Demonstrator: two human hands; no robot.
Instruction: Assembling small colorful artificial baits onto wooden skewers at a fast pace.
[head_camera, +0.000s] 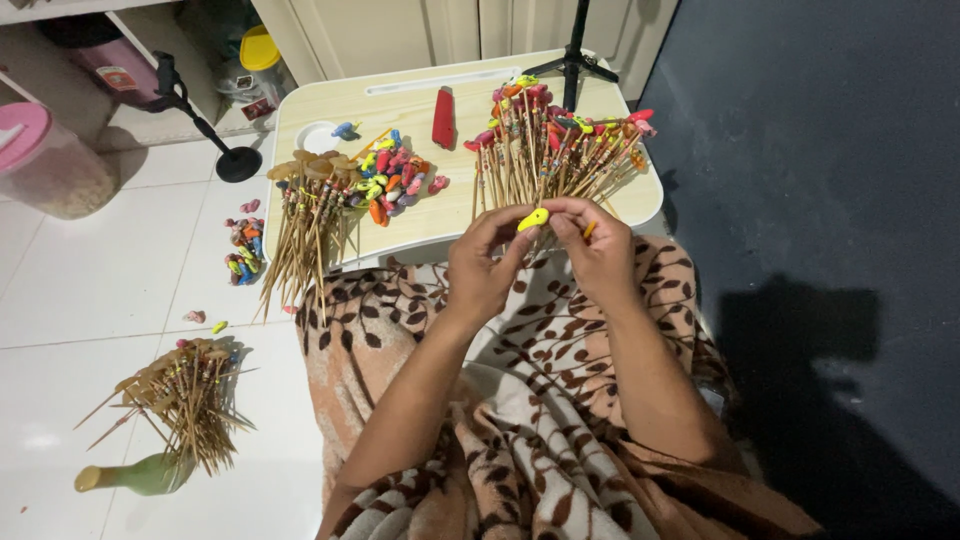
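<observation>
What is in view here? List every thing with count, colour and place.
yellow bead: one, yellow, pinched between both hands.
stick bundles: three; tray left, tray right, floor left.
loose beads: a pile, mixed colours, tray centre.
red case: one, red, tray back.
lap tray: one, pale wood, in front of the knees.
green bottle: one, lying on the floor.
pink-lidded jar: one, floor far left.
blanket: brown leaf print, over the lap.
left hand: grip on bead.
right hand: grip on bead and a thin stick.

Pale lap table bears stick bundles, coloured beads, red case; floor holds more sticks.
</observation>
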